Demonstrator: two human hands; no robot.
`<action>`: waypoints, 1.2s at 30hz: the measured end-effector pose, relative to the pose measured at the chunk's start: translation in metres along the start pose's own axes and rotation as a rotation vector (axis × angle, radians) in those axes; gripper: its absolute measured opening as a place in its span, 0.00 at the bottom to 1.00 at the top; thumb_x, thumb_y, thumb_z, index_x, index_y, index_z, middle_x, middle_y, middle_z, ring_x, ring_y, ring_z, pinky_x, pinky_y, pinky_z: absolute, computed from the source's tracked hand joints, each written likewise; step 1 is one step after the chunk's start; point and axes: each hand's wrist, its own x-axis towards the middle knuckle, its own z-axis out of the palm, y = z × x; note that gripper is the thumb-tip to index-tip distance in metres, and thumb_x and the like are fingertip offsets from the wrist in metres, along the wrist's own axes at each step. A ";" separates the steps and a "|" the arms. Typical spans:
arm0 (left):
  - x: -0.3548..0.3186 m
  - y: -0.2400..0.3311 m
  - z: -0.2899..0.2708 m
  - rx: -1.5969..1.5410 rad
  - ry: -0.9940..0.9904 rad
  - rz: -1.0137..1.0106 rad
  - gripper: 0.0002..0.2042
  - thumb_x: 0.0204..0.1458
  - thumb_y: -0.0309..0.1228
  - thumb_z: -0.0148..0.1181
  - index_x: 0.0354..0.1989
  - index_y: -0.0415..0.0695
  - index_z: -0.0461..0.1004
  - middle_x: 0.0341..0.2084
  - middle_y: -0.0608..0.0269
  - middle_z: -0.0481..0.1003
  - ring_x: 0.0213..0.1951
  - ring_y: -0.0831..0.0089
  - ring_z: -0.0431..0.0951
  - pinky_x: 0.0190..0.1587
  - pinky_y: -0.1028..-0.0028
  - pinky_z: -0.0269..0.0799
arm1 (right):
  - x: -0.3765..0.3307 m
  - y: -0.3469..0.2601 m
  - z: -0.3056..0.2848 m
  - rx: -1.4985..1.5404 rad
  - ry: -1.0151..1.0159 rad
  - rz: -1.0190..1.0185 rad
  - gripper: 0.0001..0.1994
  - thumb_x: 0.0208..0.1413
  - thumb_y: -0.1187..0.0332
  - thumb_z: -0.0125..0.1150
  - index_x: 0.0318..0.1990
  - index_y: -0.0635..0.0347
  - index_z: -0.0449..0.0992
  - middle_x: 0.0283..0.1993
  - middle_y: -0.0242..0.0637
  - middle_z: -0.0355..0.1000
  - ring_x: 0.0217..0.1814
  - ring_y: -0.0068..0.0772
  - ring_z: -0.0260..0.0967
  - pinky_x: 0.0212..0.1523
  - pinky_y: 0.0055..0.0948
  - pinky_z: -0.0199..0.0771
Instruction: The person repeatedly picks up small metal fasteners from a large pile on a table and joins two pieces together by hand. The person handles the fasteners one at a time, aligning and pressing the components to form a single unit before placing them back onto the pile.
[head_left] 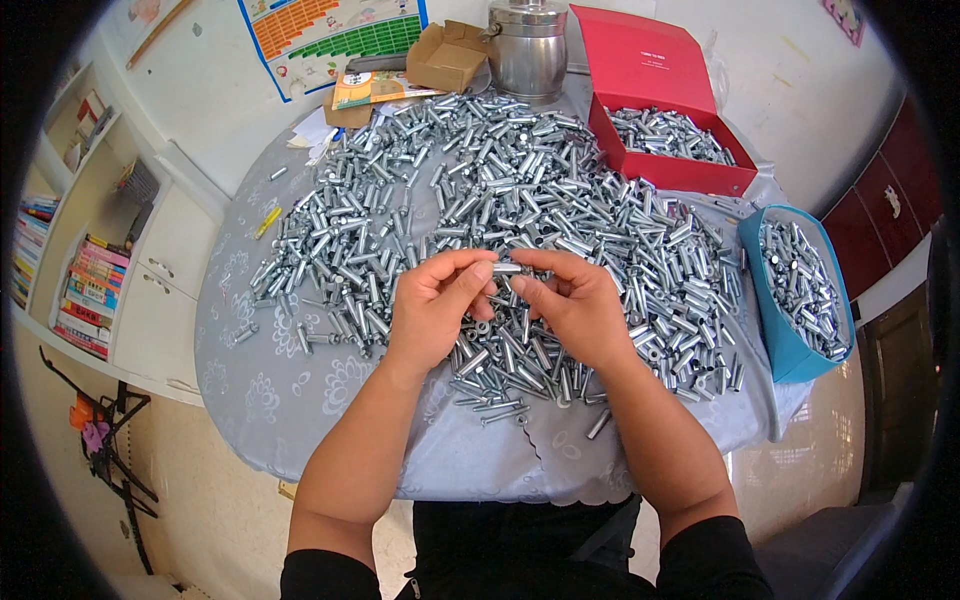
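Over the near middle of the heap, my left hand (440,300) and my right hand (575,305) meet with thumbs and forefingers pinched. Between their fingertips is a short silvery metal sleeve (507,269), held roughly level. Both hands grip it, one at each end; whether a bolt sits inside it cannot be made out. Beneath and around them spreads a large pile of loose metal sleeves and bolts (520,200). A few long thin bolts (505,413) lie at the pile's near edge, below my hands.
A red box (690,178) with its lid up and a teal bin (795,370), both filled with metal parts, stand at the right. Behind the pile are a steel pot (528,60) and a cardboard box (445,58). A yellow tool (268,222) lies on the grey tablecloth (270,400).
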 end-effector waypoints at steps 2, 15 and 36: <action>0.000 -0.001 -0.002 0.025 -0.014 0.023 0.11 0.58 0.30 0.57 0.45 0.36 0.77 0.26 0.64 0.75 0.23 0.79 0.74 0.28 0.80 0.72 | -0.001 -0.001 0.001 -0.003 -0.004 0.051 0.12 0.53 0.73 0.65 0.45 0.63 0.78 0.29 0.30 0.75 0.23 0.15 0.67 0.25 0.16 0.67; 0.002 0.000 -0.004 -0.013 0.048 0.034 0.12 0.58 0.30 0.57 0.45 0.35 0.77 0.27 0.64 0.75 0.25 0.79 0.74 0.30 0.79 0.72 | 0.004 0.000 -0.004 0.137 0.143 0.051 0.14 0.51 0.74 0.67 0.46 0.62 0.76 0.36 0.30 0.74 0.23 0.12 0.64 0.23 0.16 0.64; 0.003 0.000 -0.002 -0.045 0.070 0.015 0.07 0.54 0.26 0.61 0.39 0.38 0.75 0.29 0.60 0.79 0.24 0.78 0.77 0.28 0.78 0.75 | 0.015 -0.009 -0.003 0.549 0.484 -0.094 0.20 0.60 0.73 0.54 0.59 0.68 0.64 0.42 0.45 0.77 0.23 0.22 0.71 0.23 0.19 0.71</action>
